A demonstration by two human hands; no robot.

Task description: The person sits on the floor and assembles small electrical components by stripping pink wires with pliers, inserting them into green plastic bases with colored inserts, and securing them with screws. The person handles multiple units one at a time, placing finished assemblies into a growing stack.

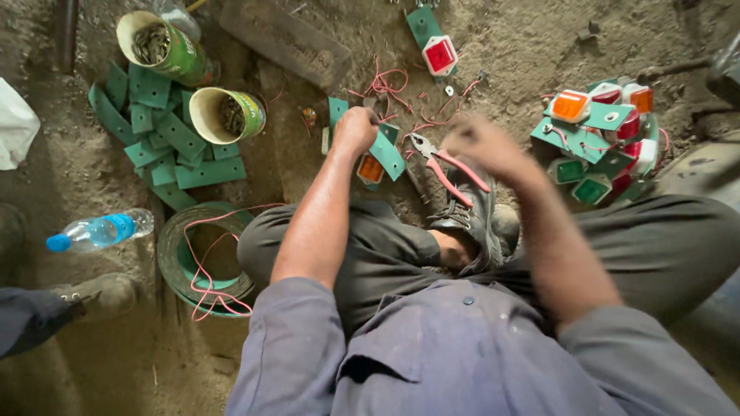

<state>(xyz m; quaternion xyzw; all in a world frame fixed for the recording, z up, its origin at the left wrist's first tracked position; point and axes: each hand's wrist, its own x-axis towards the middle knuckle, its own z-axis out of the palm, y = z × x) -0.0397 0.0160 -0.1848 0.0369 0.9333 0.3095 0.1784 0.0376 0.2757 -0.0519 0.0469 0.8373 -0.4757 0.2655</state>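
Grey sleeves fill the near edge, the person sitting on the dirt floor [524,46] with legs folded so the work sits right between the knees. Left hand [354,129] is clenched around the top of a green bracket [388,154], pinning it upright against the ground; an orange reflector light [370,169] hangs on that bracket just below the fist. Right hand [482,145] is a blur, hovering just right of the bracket, so I cannot tell whether its fingers are open or closed. Between the two hands lie red-handled pliers [447,166], dropped within easy reach. Red wire offcuts [389,83] litter the ground just beyond. Far right, finished lights are heaped in a pile [605,139], orange and red lenses on green plates, kept apart from the raw stock. Far left, blank green plates [166,146] spread under two green cans [227,114] tipped toward the worker, screws showing inside. Nearer left, a coil of green strip [173,262] with loose red wire, and a water bottle [100,229] lying flat.
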